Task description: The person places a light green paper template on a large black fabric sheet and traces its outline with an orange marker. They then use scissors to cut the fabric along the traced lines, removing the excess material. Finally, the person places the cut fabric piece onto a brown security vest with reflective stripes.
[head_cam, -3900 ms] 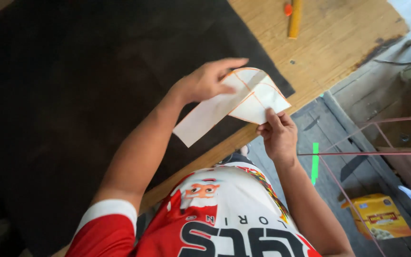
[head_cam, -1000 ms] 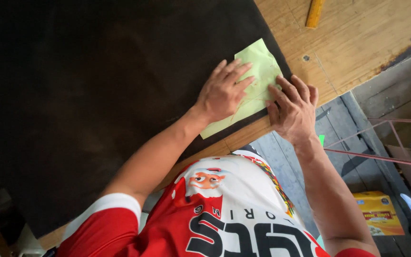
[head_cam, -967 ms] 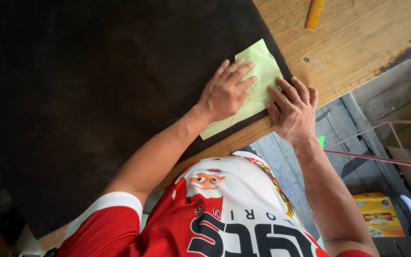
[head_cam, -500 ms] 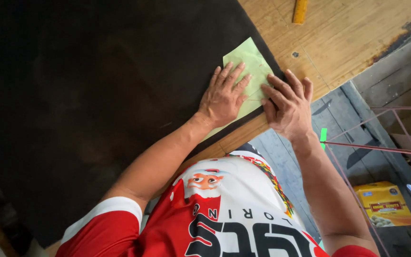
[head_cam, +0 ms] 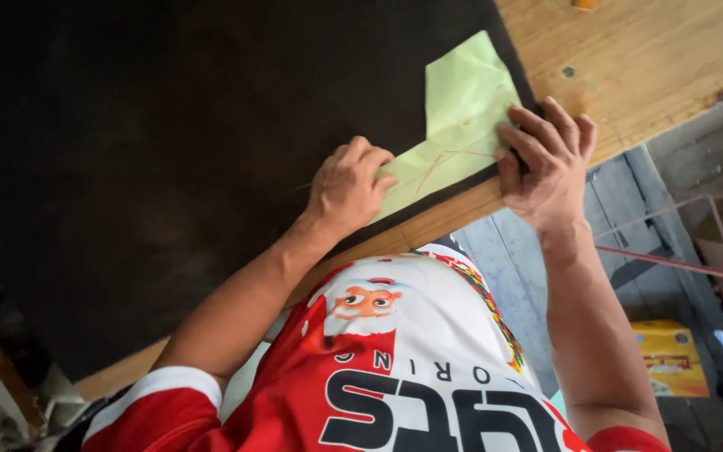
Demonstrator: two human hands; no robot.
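Pressing green paper [head_cam: 462,117] flat, left hand [head_cam: 346,186] curled, right hand [head_cam: 546,166] spread

**Bright toward two o'clock, dark toward nine**

Daylight falls from about two o'clock, brightening the bare wooden desk [head_cam: 654,67] and the pale green folded sheet of paper [head_cam: 462,109]. The black mat [head_cam: 169,151] swallows light and shows almost no texture, fading to near black toward nine o'clock. The hands cast only short, soft shadows. Corners at seven and four o'clock look blurred, with wide-angle stretching at the edges.
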